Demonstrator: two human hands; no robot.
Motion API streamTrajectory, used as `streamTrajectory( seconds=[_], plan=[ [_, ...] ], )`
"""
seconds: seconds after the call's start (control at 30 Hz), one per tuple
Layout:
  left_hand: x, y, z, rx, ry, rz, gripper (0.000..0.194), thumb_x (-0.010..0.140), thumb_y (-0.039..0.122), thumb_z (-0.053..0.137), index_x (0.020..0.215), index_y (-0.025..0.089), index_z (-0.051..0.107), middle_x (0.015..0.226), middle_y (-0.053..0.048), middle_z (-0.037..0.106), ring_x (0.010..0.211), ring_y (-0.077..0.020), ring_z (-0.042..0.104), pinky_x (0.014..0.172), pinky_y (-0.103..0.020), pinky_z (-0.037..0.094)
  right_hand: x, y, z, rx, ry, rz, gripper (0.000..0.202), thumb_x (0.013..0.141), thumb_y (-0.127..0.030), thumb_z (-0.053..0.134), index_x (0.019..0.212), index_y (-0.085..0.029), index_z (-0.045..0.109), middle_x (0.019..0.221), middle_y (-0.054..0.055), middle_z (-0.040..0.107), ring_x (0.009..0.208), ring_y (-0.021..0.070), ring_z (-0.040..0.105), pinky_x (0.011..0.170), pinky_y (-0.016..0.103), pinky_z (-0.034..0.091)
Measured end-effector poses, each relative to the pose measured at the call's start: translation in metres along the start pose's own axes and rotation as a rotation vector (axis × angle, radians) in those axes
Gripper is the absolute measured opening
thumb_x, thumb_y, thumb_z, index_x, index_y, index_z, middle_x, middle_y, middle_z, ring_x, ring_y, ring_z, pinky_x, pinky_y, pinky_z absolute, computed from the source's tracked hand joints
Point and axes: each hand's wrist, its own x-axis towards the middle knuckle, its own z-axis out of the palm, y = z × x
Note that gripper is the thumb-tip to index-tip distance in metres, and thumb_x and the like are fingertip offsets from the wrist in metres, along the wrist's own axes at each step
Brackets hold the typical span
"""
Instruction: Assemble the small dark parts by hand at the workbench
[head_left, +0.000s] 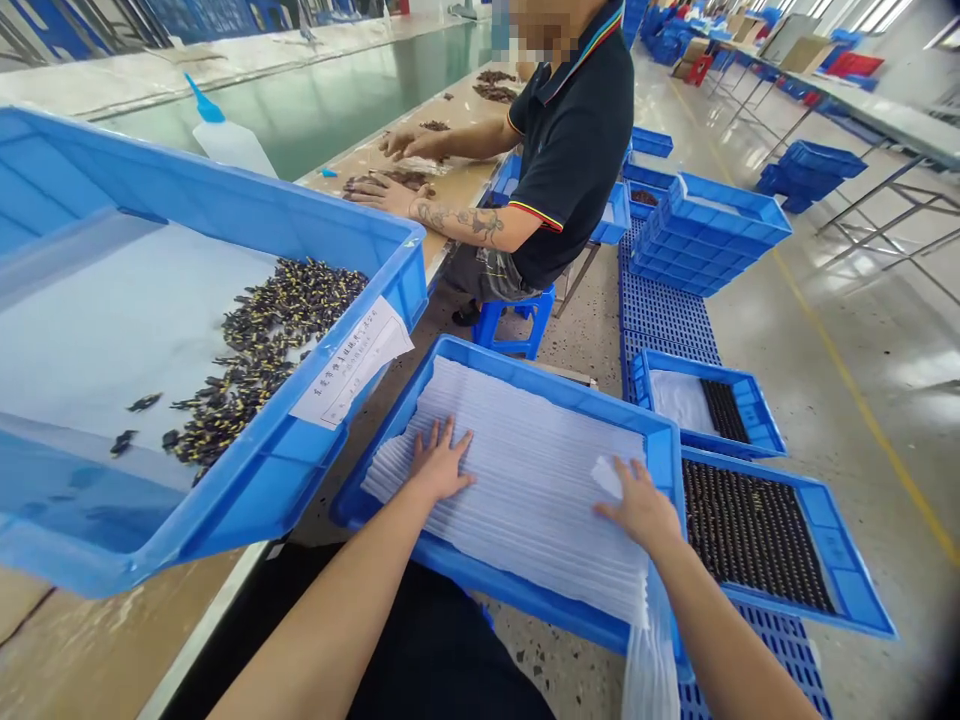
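Note:
A ribbed white foam sheet (525, 460) covers most of the blue tray (480, 360) in front of me. Spread on its left part is my left hand (441, 462), fingers apart and holding nothing. My right hand (641, 505) rests near the sheet's right edge with its fingers apart. A small white piece (607, 477), perhaps paper, lies by the right fingertips; I cannot tell whether they touch it. Part of the sheet hangs over the tray's front right corner.
A large blue bin (360, 215) on the left holds many small black-and-yellow parts (292, 320). A co-worker (577, 140) sits at the bench, hands on dark parts. Trays of rowed dark parts (750, 530) stand right, near stacked blue crates (705, 240). A white bottle (232, 145) stands behind the bin.

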Motion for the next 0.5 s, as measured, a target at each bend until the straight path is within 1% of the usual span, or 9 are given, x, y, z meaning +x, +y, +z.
streamTrajectory(
  seconds=[0.07,0.1,0.13,0.2,0.27,0.3,0.37,0.43,0.5],
  plan=[
    [0.002,-0.001,0.003,-0.008,0.040,0.050,0.096,0.083,0.057,0.070,0.161,0.035,0.019,0.170,-0.013,-0.008,0.156,-0.0399,0.000,0.122,-0.065,0.006,-0.011,-0.005,0.013,-0.028,-0.180,-0.050,0.109,0.070,-0.047,0.081,0.161,-0.033,0.022,0.170,0.019,0.010,0.119,0.0405,0.064,0.091,0.049,0.053],
    [0.001,-0.002,0.003,-0.013,0.062,0.078,0.097,0.083,0.056,0.071,0.161,0.034,0.019,0.169,-0.015,-0.008,0.157,-0.0387,0.001,0.123,-0.063,0.007,-0.015,-0.007,0.020,-0.034,-0.229,-0.049,0.116,0.067,-0.045,0.084,0.162,-0.034,0.018,0.171,0.020,0.004,0.119,0.0409,0.065,0.091,0.049,0.053],
    [-0.001,-0.004,0.003,-0.015,0.081,0.101,0.096,0.084,0.055,0.072,0.161,0.032,0.020,0.169,-0.016,-0.007,0.157,-0.0378,0.003,0.123,-0.062,0.007,-0.018,-0.007,0.025,-0.030,-0.244,-0.043,0.121,0.066,-0.045,0.085,0.162,-0.034,0.013,0.171,0.020,0.000,0.120,0.0409,0.065,0.091,0.049,0.053],
    [-0.010,-0.007,-0.001,-0.004,0.099,0.111,0.092,0.084,0.051,0.073,0.160,0.028,0.027,0.169,-0.019,-0.005,0.157,-0.0372,0.003,0.125,-0.059,0.009,-0.019,-0.004,0.034,-0.003,-0.222,-0.046,0.123,0.067,-0.047,0.084,0.163,-0.034,0.008,0.171,0.018,-0.007,0.124,0.0400,0.062,0.093,0.047,0.053],
    [-0.021,-0.011,-0.007,0.021,0.079,0.072,0.086,0.083,0.046,0.075,0.157,0.024,0.036,0.169,-0.019,-0.003,0.157,-0.0377,0.003,0.125,-0.057,0.012,-0.017,0.002,0.037,0.027,-0.204,-0.061,0.122,0.068,-0.050,0.083,0.163,-0.033,0.009,0.171,0.016,-0.009,0.129,0.0389,0.059,0.094,0.045,0.053],
    [-0.027,-0.012,-0.010,0.031,0.054,0.039,0.084,0.083,0.044,0.076,0.156,0.024,0.039,0.169,-0.019,-0.004,0.157,-0.0386,0.002,0.125,-0.058,0.014,-0.015,0.005,0.037,0.035,-0.204,-0.068,0.120,0.069,-0.051,0.083,0.163,-0.033,0.010,0.171,0.015,-0.009,0.131,0.0386,0.057,0.095,0.045,0.053],
    [-0.038,-0.014,-0.013,0.024,-0.007,-0.034,0.086,0.082,0.043,0.077,0.157,0.026,0.037,0.169,-0.017,-0.009,0.156,-0.0416,-0.001,0.122,-0.064,0.018,-0.011,0.010,0.034,0.029,-0.199,-0.093,0.118,0.070,-0.052,0.083,0.163,-0.033,0.013,0.172,0.013,-0.006,0.135,0.0386,0.053,0.096,0.045,0.052],
    [-0.045,-0.015,-0.011,-0.007,-0.054,-0.074,0.092,0.082,0.044,0.077,0.160,0.030,0.029,0.168,-0.015,-0.013,0.155,-0.0443,-0.003,0.119,-0.068,0.022,-0.007,0.014,0.029,0.006,-0.166,-0.122,0.113,0.072,-0.051,0.082,0.162,-0.035,0.016,0.172,0.010,0.000,0.139,0.0384,0.049,0.099,0.045,0.051],
    [-0.048,-0.016,-0.006,-0.033,-0.062,-0.063,0.096,0.082,0.043,0.077,0.161,0.030,0.025,0.169,-0.016,-0.011,0.155,-0.0445,0.001,0.118,-0.066,0.026,-0.004,0.015,0.024,-0.025,-0.118,-0.131,0.106,0.075,-0.047,0.080,0.161,-0.034,0.020,0.172,0.009,0.005,0.140,0.0378,0.047,0.102,0.045,0.049]
  ],
)
